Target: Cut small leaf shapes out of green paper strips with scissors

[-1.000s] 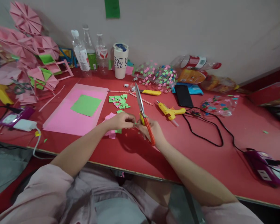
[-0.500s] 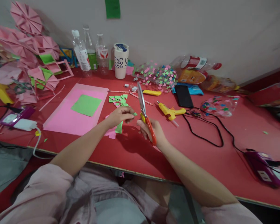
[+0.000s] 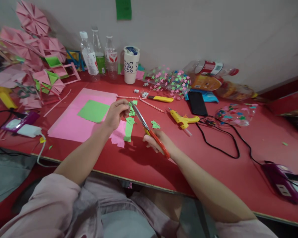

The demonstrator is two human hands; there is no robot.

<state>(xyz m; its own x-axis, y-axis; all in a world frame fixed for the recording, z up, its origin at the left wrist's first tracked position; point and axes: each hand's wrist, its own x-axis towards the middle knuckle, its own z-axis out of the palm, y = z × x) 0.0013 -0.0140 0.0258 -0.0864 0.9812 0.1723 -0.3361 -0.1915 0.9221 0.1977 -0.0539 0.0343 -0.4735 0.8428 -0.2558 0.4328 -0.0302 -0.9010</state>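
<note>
My right hand (image 3: 157, 142) grips scissors (image 3: 152, 135) with orange-red handles. Their blades look closed and point up and left, the tips close to my left fingertips. My left hand (image 3: 116, 114) is pinched beside a pile of small green paper pieces (image 3: 132, 111), partly covering it; whatever lies between the fingers is too small to make out. Just below are a green paper strip (image 3: 129, 130) and pink paper scraps (image 3: 118, 135). A small cluster of jagged green cuttings (image 3: 155, 124) rests beyond the right hand. To the left, a green paper square (image 3: 93, 111) lies on pink sheets (image 3: 67, 127).
A yellow glue gun (image 3: 183, 119), its cord, a yellow cutter knife (image 3: 164, 99) and a black phone (image 3: 197, 103) lie to the right. Bottles (image 3: 89, 58) and a white tumbler (image 3: 131, 66) stand at the back. Pink paper crafts (image 3: 34, 43) crowd the left; a purple power strip (image 3: 284, 181) lies at right.
My left hand has moved left and up, from near the scissors to the green pile. The scissors have tipped leftward. The jagged green cuttings beyond my right hand now show.
</note>
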